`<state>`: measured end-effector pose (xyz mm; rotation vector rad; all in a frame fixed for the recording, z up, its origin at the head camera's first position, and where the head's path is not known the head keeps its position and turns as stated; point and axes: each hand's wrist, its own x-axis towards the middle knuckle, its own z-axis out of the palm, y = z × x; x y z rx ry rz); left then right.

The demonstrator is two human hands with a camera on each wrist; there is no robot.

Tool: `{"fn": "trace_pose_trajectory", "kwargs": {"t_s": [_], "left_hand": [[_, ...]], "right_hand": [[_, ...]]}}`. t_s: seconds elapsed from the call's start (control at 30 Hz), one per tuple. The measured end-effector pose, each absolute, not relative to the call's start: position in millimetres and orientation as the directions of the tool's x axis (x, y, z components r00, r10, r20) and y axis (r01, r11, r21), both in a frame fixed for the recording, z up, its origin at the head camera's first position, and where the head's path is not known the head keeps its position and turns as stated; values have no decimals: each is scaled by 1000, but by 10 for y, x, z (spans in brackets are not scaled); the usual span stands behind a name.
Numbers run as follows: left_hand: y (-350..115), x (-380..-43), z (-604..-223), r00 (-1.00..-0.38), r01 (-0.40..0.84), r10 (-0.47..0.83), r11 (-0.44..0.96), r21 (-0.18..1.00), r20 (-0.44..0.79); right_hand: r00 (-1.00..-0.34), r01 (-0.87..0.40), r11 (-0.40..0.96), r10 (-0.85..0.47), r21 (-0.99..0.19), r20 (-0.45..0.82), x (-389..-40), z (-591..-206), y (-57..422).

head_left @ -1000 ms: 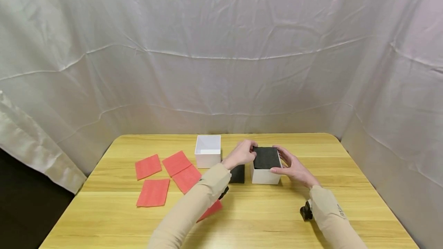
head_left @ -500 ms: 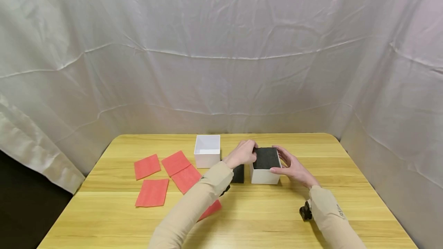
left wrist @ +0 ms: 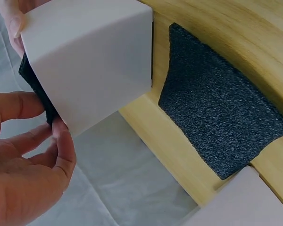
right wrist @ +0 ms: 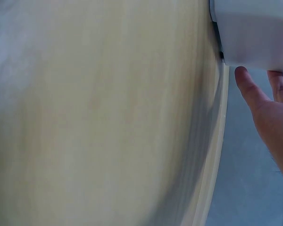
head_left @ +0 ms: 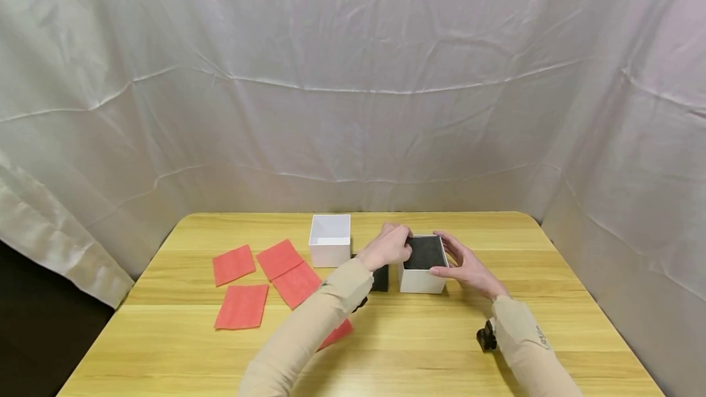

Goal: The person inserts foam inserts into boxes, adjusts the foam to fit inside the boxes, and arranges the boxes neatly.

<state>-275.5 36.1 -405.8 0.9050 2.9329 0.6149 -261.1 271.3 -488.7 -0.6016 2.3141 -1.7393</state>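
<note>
A square of black foam lies at the mouth of a white box, right of the table's middle. My left hand is at the box's left rim. In the left wrist view, its thumb and fingers pinch the edge of this foam, which sticks out a little past the rim. My right hand holds the box from the right, thumb on the near side and fingers toward the far corner. Whatever lies under the foam is hidden.
A second white box, open at the top, stands to the left. Between the boxes lies another black foam sheet, partly behind my left wrist. Several red foam sheets are spread on the left; my left arm partly covers one.
My left fingers have shifted slightly right over the box's rim, and the foam's far edge sits slightly lower. The right hand keeps its hold on the box.
</note>
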Motion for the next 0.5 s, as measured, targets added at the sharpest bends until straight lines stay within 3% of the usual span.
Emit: {"fn": "trace_pose_trajectory", "kwargs": {"t_s": [0.2, 0.5], "left_hand": [[296, -2750, -4115, -830, 545, 545, 744, 387, 122], [254, -2748, -4083, -752, 631, 653, 675, 383, 88]], "right_hand": [[-901, -201, 224, -424, -954, 91, -2608, -4884, 2708], [-899, -188, 205, -430, -960, 85, -2597, -4881, 2706]]}}
